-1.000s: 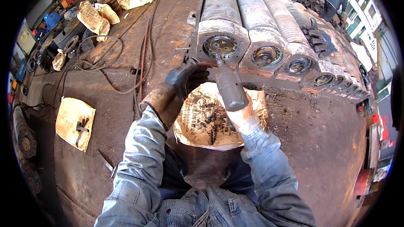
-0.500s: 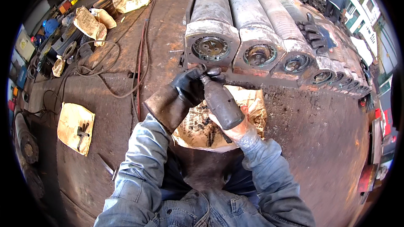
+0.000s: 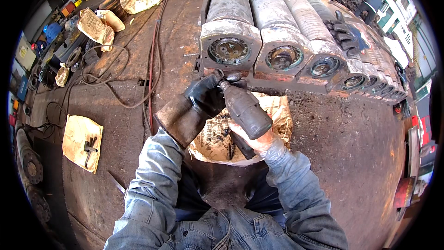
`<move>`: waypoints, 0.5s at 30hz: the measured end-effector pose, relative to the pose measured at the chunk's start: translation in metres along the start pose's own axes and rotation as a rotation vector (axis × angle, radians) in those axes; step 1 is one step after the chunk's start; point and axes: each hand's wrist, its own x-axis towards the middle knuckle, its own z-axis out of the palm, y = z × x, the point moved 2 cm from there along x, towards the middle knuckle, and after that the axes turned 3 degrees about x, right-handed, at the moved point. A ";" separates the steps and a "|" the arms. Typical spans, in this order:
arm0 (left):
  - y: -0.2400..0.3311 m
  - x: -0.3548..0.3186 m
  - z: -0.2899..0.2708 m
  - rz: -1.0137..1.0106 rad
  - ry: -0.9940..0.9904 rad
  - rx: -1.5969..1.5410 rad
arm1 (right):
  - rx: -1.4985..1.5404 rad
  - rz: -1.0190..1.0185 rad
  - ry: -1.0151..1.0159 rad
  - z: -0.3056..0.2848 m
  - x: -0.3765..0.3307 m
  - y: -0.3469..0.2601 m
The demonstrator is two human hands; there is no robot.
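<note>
A dark grey, grimy power tool with a rounded body and a narrow nose, like an impact wrench, is held at an angle above a brown paper sheet. My right hand, bare, wraps the handle under the body. My left hand, in a long black-and-brown glove, closes around the nose end; what its fingertips pinch there is partly hidden. Dark grease and a small dark rod-like piece are on the paper below.
Ahead lies a row of heavy metal cylinders with square flanged ends. A black glove rests on them. To the left are hoses and a paper bearing a T-shaped tool. A person is at far right.
The tool has turned slightly in my hands, so more of its handle shows below the body. My grip stays the same. The far person bends lower.
</note>
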 end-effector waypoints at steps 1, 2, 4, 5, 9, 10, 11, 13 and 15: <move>-0.001 0.002 -0.006 0.016 -0.035 -0.005 | 0.055 0.021 0.001 0.001 0.000 -0.002; -0.001 0.004 -0.013 0.031 -0.045 -0.025 | 0.111 0.041 0.002 0.003 0.000 -0.004; 0.000 0.005 -0.018 0.058 -0.068 -0.068 | 0.152 0.032 0.007 0.002 0.001 -0.007; 0.000 0.005 -0.015 0.099 -0.090 -0.077 | 0.138 0.003 0.011 -0.001 0.004 -0.008; -0.004 0.006 -0.005 0.214 -0.202 -0.098 | 0.160 -0.003 0.051 -0.010 0.012 -0.015; -0.003 0.005 -0.004 0.235 -0.231 -0.093 | 0.177 0.007 0.050 -0.010 0.012 -0.015; -0.005 0.006 -0.012 0.287 -0.199 -0.084 | 0.197 0.022 0.023 -0.006 0.010 -0.011; -0.004 0.013 -0.033 0.192 -0.118 -0.163 | 0.262 0.107 -0.033 0.000 0.005 -0.001; -0.004 0.014 -0.049 0.150 -0.019 -0.194 | 0.335 0.212 -0.074 0.006 0.001 0.009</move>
